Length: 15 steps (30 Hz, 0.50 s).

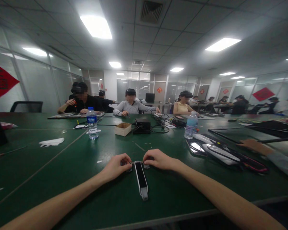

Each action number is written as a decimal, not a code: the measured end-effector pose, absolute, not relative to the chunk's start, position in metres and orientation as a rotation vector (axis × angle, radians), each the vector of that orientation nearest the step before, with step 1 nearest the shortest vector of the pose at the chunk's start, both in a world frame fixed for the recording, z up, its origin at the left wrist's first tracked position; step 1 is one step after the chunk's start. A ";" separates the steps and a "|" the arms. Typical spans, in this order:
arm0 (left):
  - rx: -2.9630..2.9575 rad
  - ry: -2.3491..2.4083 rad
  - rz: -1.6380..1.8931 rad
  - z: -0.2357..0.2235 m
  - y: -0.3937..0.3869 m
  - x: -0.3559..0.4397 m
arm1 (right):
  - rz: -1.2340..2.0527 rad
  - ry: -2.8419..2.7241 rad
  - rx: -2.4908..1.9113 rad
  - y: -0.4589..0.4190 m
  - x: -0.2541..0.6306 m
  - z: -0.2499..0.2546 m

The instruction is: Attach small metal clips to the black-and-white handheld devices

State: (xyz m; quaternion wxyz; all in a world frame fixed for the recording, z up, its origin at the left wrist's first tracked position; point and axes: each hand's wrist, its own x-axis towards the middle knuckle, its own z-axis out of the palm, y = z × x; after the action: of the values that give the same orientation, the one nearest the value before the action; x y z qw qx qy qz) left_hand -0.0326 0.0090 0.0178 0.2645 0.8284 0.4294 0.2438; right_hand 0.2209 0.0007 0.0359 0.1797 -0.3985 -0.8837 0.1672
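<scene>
A long, narrow object with a white rim and a black face (140, 175) lies on the green table in front of me, its pale grey end pointing toward me. Beside its far end on the left, my left hand (117, 166) is closed in a pinch. My right hand (158, 159) pinches on the opposite side of that same end. Small greyish bits show under the fingertips of both hands, too small to name. Whether the fingers touch the long object itself is hard to tell.
Ahead stand a water bottle (92, 123), a small open box (123, 129), a black device (141, 126) and cables. To the right are a second bottle (191, 125), white-and-black parts (220, 153) and a co-worker's hand (254, 146). A crumpled tissue (52, 142) lies left. Other people sit opposite.
</scene>
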 end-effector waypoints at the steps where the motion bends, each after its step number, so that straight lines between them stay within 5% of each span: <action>1: 2.242 1.162 0.655 0.018 0.009 -0.033 | 0.476 -2.497 -1.136 0.000 0.220 0.037; 15: 2.244 1.153 0.655 0.022 0.005 -0.030 | 0.463 -2.511 -1.170 0.001 0.223 0.035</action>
State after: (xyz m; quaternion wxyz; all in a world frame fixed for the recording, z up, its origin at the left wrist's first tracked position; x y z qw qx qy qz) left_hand -0.0302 0.0055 0.0223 0.2642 0.8304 0.4266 0.2424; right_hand 0.2226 0.0008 0.0351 0.1659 -0.4109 -0.8816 0.1626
